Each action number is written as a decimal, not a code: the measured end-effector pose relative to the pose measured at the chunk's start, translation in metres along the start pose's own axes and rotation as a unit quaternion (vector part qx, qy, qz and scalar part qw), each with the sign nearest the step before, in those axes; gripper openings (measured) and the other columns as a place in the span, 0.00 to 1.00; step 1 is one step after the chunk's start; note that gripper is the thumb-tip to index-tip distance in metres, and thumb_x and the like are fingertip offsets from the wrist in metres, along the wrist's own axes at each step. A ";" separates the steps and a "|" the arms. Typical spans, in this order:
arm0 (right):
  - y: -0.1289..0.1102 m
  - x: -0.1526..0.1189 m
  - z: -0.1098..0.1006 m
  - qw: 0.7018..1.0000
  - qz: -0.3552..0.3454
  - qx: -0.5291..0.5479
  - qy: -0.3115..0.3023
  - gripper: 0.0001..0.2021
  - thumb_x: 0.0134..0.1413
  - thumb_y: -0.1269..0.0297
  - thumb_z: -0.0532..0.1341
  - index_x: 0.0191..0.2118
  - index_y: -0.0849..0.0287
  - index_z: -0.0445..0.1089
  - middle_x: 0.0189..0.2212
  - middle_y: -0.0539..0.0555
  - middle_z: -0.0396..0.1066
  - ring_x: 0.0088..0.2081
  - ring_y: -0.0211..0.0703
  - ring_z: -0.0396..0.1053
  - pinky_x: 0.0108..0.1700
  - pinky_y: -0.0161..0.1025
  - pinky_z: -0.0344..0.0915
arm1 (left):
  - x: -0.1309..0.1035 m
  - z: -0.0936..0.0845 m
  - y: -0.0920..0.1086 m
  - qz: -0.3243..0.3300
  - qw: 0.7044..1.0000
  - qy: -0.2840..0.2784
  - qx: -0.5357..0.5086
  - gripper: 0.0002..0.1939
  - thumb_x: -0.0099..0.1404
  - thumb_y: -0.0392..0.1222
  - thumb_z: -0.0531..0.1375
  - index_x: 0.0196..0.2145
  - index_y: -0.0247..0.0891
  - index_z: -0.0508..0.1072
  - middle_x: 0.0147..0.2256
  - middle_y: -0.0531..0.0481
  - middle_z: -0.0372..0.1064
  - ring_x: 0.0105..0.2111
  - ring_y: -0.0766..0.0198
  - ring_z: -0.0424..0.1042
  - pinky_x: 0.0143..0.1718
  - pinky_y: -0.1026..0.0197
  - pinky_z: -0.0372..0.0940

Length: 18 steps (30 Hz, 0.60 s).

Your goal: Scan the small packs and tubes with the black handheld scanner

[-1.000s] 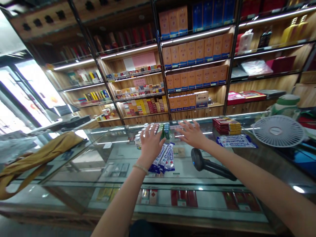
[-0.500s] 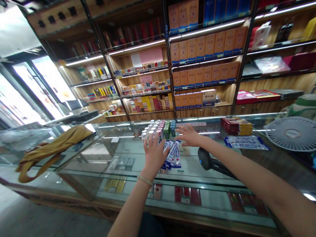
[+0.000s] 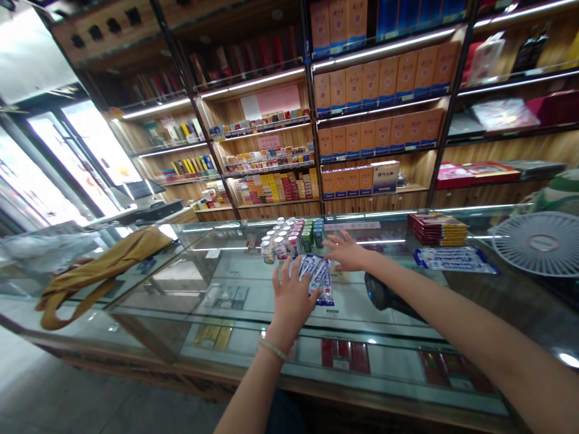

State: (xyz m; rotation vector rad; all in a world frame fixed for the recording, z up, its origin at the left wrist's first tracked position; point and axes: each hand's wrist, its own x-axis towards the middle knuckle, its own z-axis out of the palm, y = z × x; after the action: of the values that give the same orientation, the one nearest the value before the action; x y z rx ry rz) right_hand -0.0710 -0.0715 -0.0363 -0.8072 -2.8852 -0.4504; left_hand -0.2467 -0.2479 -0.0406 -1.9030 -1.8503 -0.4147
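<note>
Several white-capped bottles [image 3: 280, 246] already stand in rows at eleven o'clock from blue-and-white packets [image 3: 322, 272], which lie fanned, unsquared, at two o'clock from the splayed left hand [image 3: 291, 296], perhaps touching it, the right hand [image 3: 348, 253] likewise spread, holding nothing

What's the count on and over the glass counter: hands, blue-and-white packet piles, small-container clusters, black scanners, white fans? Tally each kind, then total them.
Hands: 2 (left hand, right hand)
Blue-and-white packet piles: 2
Small-container cluster: 1
Black scanner: 1
White fan: 1
Total: 7
</note>
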 end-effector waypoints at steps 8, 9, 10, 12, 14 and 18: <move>0.008 -0.007 -0.011 0.999 0.008 0.036 -0.039 0.14 0.52 0.54 0.69 0.43 0.51 0.78 0.68 0.58 0.59 0.71 0.65 0.45 0.67 0.70 0.36 | 0.001 -0.001 0.004 0.006 1.000 0.013 -0.013 0.18 0.59 0.53 0.69 0.46 0.46 0.80 0.66 0.44 0.62 0.68 0.39 0.54 0.67 0.32 0.47; 0.009 -0.008 -0.012 0.999 0.008 0.037 -0.035 0.13 0.51 0.54 0.70 0.42 0.51 0.78 0.67 0.57 0.59 0.70 0.65 0.46 0.67 0.70 0.36 | 0.001 -0.001 0.004 0.007 1.000 0.014 -0.015 0.19 0.59 0.53 0.69 0.46 0.46 0.80 0.66 0.44 0.62 0.68 0.39 0.54 0.67 0.32 0.47; 0.010 -0.009 -0.013 0.999 0.007 0.037 -0.027 0.13 0.50 0.54 0.70 0.41 0.51 0.77 0.67 0.57 0.59 0.70 0.64 0.46 0.67 0.70 0.36 | 0.001 -0.001 0.004 0.008 1.000 0.015 -0.016 0.19 0.59 0.53 0.69 0.46 0.46 0.80 0.65 0.43 0.62 0.67 0.39 0.54 0.67 0.32 0.47; 0.012 -0.012 -0.014 0.999 0.004 0.032 -0.006 0.13 0.49 0.54 0.71 0.41 0.52 0.77 0.68 0.57 0.59 0.71 0.63 0.45 0.68 0.69 0.37 | 0.002 -0.001 0.004 0.008 1.000 0.018 -0.019 0.19 0.58 0.52 0.70 0.46 0.46 0.80 0.65 0.43 0.63 0.67 0.39 0.54 0.67 0.31 0.48; 0.014 -0.015 -0.015 0.999 0.003 0.024 0.024 0.13 0.49 0.54 0.71 0.40 0.52 0.76 0.68 0.56 0.59 0.71 0.62 0.46 0.68 0.68 0.37 | 0.003 0.000 0.005 0.008 0.999 0.023 -0.023 0.19 0.58 0.51 0.70 0.46 0.47 0.79 0.65 0.43 0.63 0.67 0.39 0.54 0.67 0.31 0.48; 0.020 -0.025 -0.014 0.994 -0.005 -0.001 0.109 0.14 0.49 0.52 0.71 0.39 0.52 0.75 0.67 0.56 0.60 0.69 0.61 0.48 0.68 0.67 0.34 | 0.004 0.001 0.006 0.010 0.999 0.032 -0.030 0.17 0.57 0.49 0.71 0.44 0.46 0.80 0.65 0.44 0.64 0.67 0.39 0.55 0.66 0.31 0.49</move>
State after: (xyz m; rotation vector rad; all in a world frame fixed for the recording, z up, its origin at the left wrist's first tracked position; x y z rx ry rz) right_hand -0.0393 -0.0721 -0.0224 -0.6981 -2.6893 -0.5088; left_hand -0.2404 -0.2436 -0.0403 -1.9225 -1.7955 -0.5234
